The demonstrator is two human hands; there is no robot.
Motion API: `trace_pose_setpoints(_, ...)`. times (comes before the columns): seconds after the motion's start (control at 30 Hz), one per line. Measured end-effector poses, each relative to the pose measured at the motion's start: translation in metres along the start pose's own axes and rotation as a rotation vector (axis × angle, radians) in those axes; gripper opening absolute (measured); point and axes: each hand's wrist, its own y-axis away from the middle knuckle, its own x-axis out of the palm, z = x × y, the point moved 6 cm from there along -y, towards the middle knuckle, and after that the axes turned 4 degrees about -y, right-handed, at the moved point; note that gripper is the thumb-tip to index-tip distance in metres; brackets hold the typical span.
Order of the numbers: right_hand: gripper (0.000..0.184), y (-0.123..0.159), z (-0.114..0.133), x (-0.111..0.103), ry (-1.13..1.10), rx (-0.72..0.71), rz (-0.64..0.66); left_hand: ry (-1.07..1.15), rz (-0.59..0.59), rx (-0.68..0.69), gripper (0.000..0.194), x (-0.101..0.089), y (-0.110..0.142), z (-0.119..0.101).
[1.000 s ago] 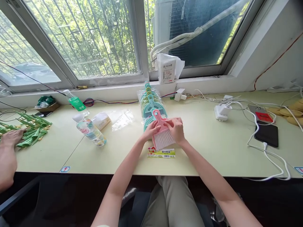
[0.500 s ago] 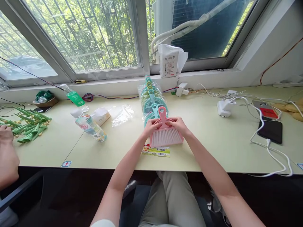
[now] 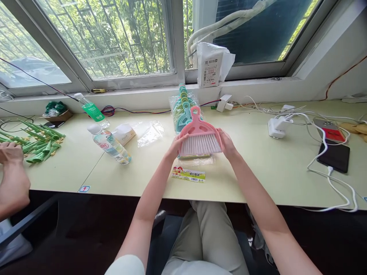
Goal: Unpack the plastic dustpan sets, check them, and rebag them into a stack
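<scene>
A pink dustpan and brush set [image 3: 197, 128] is held level over the table, its handle pointing at the window and its pale bristles towards me. My left hand [image 3: 175, 146] grips its left edge, and my right hand [image 3: 227, 143] grips the right edge. Just behind it lies a row of teal and green dustpan sets [image 3: 185, 110] in clear plastic, partly covered by the pink one. A printed card [image 3: 188, 174] lies flat in front. Clear plastic and the edge of another card show under the bristles.
To the left are a tilted drink bottle [image 3: 110, 145], a green-labelled bottle [image 3: 93, 111], a tissue pack [image 3: 124, 133] and a plastic bag [image 3: 151, 133]. Another person's hand [image 3: 10, 152] touches cut green stems [image 3: 43, 141]. On the right lie a phone [image 3: 335, 156], a charger [image 3: 277, 128] and white cables.
My hands have moved apart from the handle area to the two sides of the pink dustpan set. It sits farther from the card, which is now fully visible.
</scene>
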Motion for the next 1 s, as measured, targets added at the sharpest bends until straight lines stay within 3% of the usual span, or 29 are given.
trace_pose_setpoints(0.07,0.049,0.008,0.012,0.005,0.164,-0.053,0.087,0.083,-0.162,0.053,0.055,-0.018,-0.003,-0.003)
trace_pose_setpoints(0.17,0.045,0.039,0.015,0.043,0.413,-0.019,0.574,0.149,-0.307,0.187,0.057,-0.045,-0.005,-0.007)
trace_pose_setpoints(0.23,0.036,0.065,0.009,0.064,0.643,-0.037,0.778,0.165,-0.353,0.245,0.057,-0.061,-0.007,-0.006)
trace_pose_setpoints(0.33,0.043,0.087,-0.003,0.079,1.007,-0.096,0.746,0.171,-0.418,0.248,0.055,-0.080,-0.010,0.003)
trace_pose_setpoints(0.4,0.050,0.096,-0.008,0.084,1.112,-0.134,0.691,0.166,-0.443,0.231,0.052,-0.087,-0.014,0.009)
trace_pose_setpoints(0.5,0.035,0.106,-0.010,0.081,1.088,-0.181,0.667,0.164,-0.449,0.219,0.051,-0.088,-0.018,0.013)
trace_pose_setpoints(0.67,0.017,0.101,-0.010,0.057,0.827,-0.010,0.785,0.134,-0.441,0.167,0.049,-0.079,-0.019,0.015)
trace_pose_setpoints(0.77,0.003,0.082,0.004,0.047,0.681,-0.006,0.793,0.128,-0.395,0.160,0.047,-0.071,-0.018,0.015)
trace_pose_setpoints(0.93,0.027,0.035,0.056,0.040,0.599,-0.067,0.539,0.188,-0.226,0.117,0.055,-0.046,-0.013,0.010)
trace_pose_setpoints(1.0,0.030,0.020,0.076,0.046,0.716,-0.087,0.569,0.189,-0.135,0.110,0.061,-0.034,-0.010,0.004)
